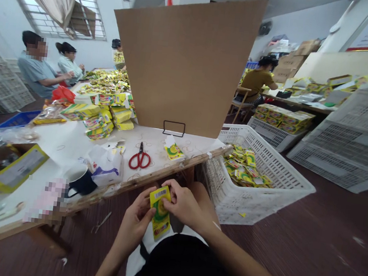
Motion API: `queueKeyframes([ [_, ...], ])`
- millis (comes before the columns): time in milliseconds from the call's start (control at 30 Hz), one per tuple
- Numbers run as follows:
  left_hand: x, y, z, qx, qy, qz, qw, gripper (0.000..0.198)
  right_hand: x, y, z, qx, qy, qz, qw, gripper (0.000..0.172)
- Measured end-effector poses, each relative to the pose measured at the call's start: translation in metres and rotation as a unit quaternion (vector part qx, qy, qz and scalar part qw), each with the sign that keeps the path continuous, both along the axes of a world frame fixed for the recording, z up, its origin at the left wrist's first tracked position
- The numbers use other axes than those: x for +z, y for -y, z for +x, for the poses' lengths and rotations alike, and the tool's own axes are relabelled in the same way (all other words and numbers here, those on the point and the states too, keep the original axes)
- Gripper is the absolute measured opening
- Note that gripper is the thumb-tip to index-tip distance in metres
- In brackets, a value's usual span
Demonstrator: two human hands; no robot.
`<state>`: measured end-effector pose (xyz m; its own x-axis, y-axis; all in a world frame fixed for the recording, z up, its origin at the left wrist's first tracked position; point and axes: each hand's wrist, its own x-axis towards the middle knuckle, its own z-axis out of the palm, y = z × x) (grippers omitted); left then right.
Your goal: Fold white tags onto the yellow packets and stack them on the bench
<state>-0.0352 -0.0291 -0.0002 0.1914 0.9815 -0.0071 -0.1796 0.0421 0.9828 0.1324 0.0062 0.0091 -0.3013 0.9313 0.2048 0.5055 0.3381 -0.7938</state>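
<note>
A small yellow sachet point(160, 213) with a barcode at its top and a green and red print is held upright over my lap. My left hand point(136, 223) grips its left edge with closed fingers. My right hand point(183, 205) pinches its upper right edge. Both hands are below the front edge of the white table point(67, 142). Red scissors point(139, 159) lie on the table just above my hands. A single yellow sachet point(173, 150) lies beside them.
A white plastic basket point(256, 199) with several yellow sachets stands on the floor to my right. A tall cardboard sheet point(186, 63) stands upright at the table's back. Sachet piles point(98, 119), a black mug point(82, 182) and a yellow box point(10, 173) are left. Other people sit at far tables.
</note>
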Motion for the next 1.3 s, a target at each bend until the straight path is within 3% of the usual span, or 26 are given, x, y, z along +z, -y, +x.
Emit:
queueKeyframes([
  [200, -0.001, -0.001, 0.002, -0.009, -0.011, 0.007, 1.0, 0.048, 0.002, 0.004, -0.002, -0.025, 0.04, -0.012, 0.999, 0.035],
  [600, -0.005, -0.003, -0.003, 0.018, -0.032, 0.011, 0.999, 0.048, -0.012, 0.004, -0.017, -0.052, 0.086, 0.072, 0.992, 0.034],
  [800, -0.004, -0.004, -0.006, 0.016, -0.017, -0.002, 1.0, 0.047, -0.011, 0.002, 0.0, 0.026, -0.05, 0.015, 0.998, 0.029],
  [933, -0.002, -0.002, -0.003, 0.002, -0.028, -0.002, 1.0, 0.043, -0.015, 0.0, 0.005, 0.036, -0.17, -0.032, 0.984, 0.018],
  [1067, -0.004, 0.0, 0.004, 0.005, -0.034, 0.014, 0.999, 0.043, -0.018, 0.004, 0.003, 0.043, -0.204, -0.056, 0.976, 0.013],
  [1133, -0.006, 0.0, 0.007, 0.014, -0.045, 0.031, 0.998, 0.052, -0.012, 0.003, 0.013, 0.008, -0.176, -0.005, 0.984, 0.012],
  [1200, -0.008, -0.001, 0.008, 0.034, -0.07, 0.06, 0.995, 0.061, 0.001, -0.004, 0.034, -0.11, -0.124, 0.111, 0.98, 0.012],
  [1233, -0.009, -0.001, 0.008, 0.045, -0.082, 0.073, 0.993, 0.064, 0.008, -0.011, 0.047, -0.195, -0.089, 0.179, 0.96, 0.012],
  [1300, -0.012, -0.003, 0.007, 0.064, -0.097, 0.084, 0.99, 0.066, 0.019, -0.029, 0.074, -0.36, 0.006, 0.27, 0.893, 0.019],
])
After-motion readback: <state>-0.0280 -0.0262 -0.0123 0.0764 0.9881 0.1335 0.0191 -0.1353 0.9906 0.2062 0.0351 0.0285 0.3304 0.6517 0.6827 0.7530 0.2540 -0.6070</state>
